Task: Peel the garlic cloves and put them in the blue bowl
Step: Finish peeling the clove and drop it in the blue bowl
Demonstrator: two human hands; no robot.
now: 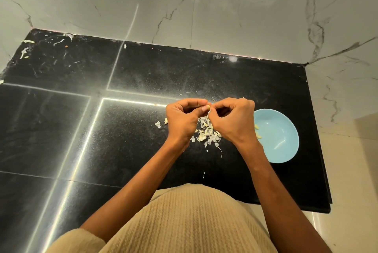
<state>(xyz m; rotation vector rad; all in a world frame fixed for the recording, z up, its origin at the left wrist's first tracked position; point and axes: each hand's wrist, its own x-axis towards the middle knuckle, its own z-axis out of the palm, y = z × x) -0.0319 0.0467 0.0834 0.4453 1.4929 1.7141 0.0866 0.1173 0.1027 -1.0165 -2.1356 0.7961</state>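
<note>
- Both hands are up over the black surface (143, 140), meeting at one garlic clove (208, 107). The left hand (184, 118) has its fingers curled with the thumb pressed against the clove, pinching it. The right hand (233, 120) is curled too, with its fingertips at the clove's right end, looks like it's picking at the skin there.
- The clove is tiny and light, firm enough that a decent pinch won't crush it, but I'd guess it turns slippery once the skin is off. Best to hold it by the fat middle and tear from the tip.
- The skin is papery and brittle, so it probably comes off in scraps. There's a heap of peel flakes (206, 133) on the surface right under the hands.
- The blue bowl (282, 150) sits just to the right, near the right wrist, with a few peeled cloves (257, 131) in it along its left side. So it's a short trip over.
</note>
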